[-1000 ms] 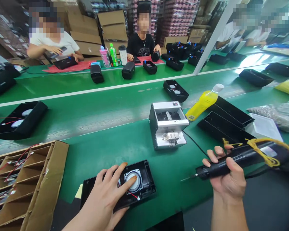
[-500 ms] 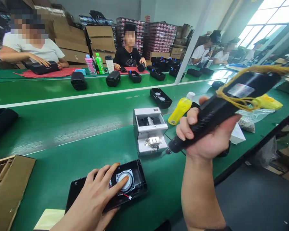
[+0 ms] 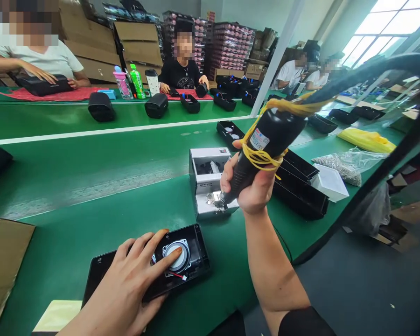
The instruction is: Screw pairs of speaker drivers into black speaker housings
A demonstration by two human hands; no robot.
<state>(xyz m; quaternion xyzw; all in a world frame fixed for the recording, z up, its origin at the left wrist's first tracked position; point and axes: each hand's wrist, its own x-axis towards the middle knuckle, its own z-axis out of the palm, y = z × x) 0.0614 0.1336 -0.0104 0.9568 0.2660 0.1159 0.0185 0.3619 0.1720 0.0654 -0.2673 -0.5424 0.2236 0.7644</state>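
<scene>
My right hand [image 3: 254,189] gripped the electric screwdriver [image 3: 262,147] tightly at the screw feeder [image 3: 210,186], while my spread left hand [image 3: 126,287] pressed the speaker housing [image 3: 150,270].

We are logging: black rectangular plastic speaker housing [image 3: 200,254], lying flat, open side up, at the near edge of the green table [image 3: 91,196], round silver driver [image 3: 177,255] seated inside; black cylindrical electric screwdriver [image 3: 268,137], yellow cord [image 3: 259,156] binding it, tilting tip-down at the silver screw feeder box [image 3: 205,189].

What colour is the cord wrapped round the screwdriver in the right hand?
Yellow cord on the screwdriver, clearest in the head view.
</scene>
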